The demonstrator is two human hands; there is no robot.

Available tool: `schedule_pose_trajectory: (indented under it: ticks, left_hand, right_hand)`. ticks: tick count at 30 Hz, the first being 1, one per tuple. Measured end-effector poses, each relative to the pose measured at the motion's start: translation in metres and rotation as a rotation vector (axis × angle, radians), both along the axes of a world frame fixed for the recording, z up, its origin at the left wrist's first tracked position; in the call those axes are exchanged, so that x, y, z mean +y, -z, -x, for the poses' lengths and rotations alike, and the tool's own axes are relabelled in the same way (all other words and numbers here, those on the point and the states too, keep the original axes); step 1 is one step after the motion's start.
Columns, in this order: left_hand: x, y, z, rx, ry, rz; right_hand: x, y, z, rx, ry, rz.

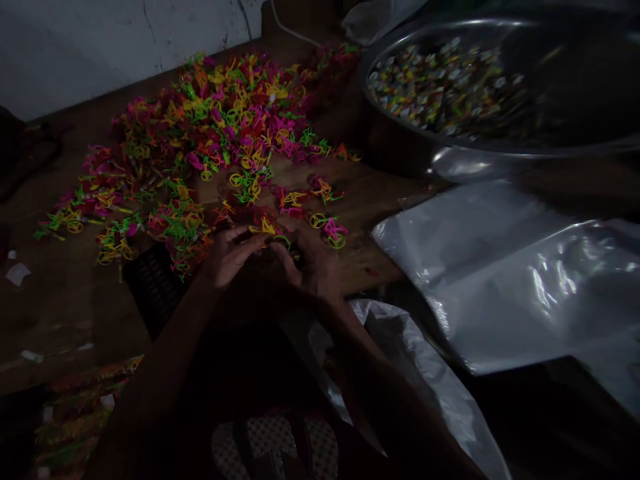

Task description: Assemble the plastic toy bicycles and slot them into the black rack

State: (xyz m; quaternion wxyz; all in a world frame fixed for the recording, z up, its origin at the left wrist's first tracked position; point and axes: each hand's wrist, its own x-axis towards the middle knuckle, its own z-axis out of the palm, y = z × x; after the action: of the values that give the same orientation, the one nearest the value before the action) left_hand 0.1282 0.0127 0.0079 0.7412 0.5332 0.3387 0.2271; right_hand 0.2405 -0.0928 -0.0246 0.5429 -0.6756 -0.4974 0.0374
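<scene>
Both my hands meet at the near edge of a heap of small neon plastic toys, which have thin spoked rings like wheels. My left hand has its fingers pressed together, pinching a small yellow plastic toy at the fingertips. My right hand is curled close beside it, thumb towards the left fingers. Something small and shiny shows in the right hand, too dark to name. A green ring piece lies between the hands. Just beyond them are a few loose toys.
A large metal basin with many small colourful pieces stands at the back right. Clear plastic bags lie at right, and a whitish sack hangs below the wooden table. A black slotted basket sits left of my hands.
</scene>
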Motion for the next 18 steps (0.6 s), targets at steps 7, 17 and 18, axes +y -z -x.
schedule_pose_trajectory:
  ticks: [7,17,18]
  left_hand:
    - [0.005,0.003,0.014,-0.098,0.104,0.11]
    - [-0.002,0.002,0.018,-0.056,0.16,0.113]
    - [-0.004,0.0,0.019,-0.062,0.167,0.117]
  right_hand:
    - [-0.016,-0.006,-0.015,-0.039,-0.122,-0.015]
    - [-0.014,-0.022,-0.017,0.232,-0.366,0.023]
    - [-0.015,-0.023,-0.017,0.282,-0.362,0.022]
